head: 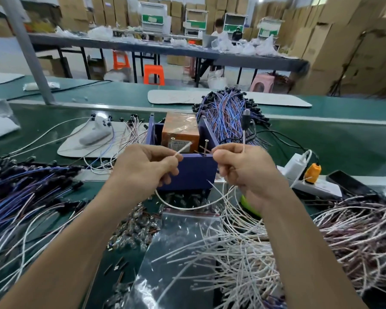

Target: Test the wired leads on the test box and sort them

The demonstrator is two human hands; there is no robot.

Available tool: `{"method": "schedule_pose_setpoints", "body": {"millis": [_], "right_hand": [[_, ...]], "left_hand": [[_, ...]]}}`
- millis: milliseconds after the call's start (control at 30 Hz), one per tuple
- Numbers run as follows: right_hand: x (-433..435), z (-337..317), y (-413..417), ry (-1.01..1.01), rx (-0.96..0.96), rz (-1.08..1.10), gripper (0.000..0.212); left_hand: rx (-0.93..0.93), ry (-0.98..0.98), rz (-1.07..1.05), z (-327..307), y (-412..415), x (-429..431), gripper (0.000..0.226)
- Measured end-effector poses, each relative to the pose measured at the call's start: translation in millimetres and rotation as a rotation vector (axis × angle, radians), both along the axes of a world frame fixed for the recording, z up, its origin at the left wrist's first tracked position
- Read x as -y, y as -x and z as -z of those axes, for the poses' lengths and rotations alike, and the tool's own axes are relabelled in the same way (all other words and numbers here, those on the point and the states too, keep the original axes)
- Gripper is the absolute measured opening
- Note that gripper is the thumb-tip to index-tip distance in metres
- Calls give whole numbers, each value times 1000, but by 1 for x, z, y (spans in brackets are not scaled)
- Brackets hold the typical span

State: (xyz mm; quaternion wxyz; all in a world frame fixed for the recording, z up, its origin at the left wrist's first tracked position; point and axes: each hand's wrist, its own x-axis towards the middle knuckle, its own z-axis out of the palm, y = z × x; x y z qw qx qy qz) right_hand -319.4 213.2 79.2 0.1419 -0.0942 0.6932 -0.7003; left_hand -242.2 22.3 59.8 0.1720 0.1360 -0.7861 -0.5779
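Both forearms reach forward to the purple test box [194, 172]. The left hand [147, 163] pinches a white lead [183, 149] in curled fingers; the right hand [243, 168] pinches its dark-capped end (held upright).

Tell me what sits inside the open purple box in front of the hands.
An orange-brown block wrapped in clear film sits in the purple box, with a pale label on its near face. The front wall hides its lower part and the box floor.

One test box [194, 172], one orange block [179, 132] inside it, one white lead [187, 208] pinched by a left hand [147, 162] and a right hand [243, 168], one power strip [319, 189], two orange stools [153, 74], one pink stool [262, 82]; loose leads [243, 253] too many to count.
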Motion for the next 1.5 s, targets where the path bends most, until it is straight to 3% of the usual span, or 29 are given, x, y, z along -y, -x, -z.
{"method": "schedule_pose_setpoints", "body": {"millis": [267,433,700,1367,1500], "right_hand": [[-16,4,17,62,-43,-28,31],[-15,14,19,73,-19,-45,35],[-14,18,21,55,-15,-79,32],[-9,30,23,6,-49,95,21],[-6,33,23,18,-63,168,30]], "left_hand": [[51,51,-58,2,0,15,13],[68,192,-148,0,-2,20,23],[55,235,-131,-2,-4,19,31],[46,155,-238,9,3,24,24],[60,150,-225,8,2,25,21]]}}
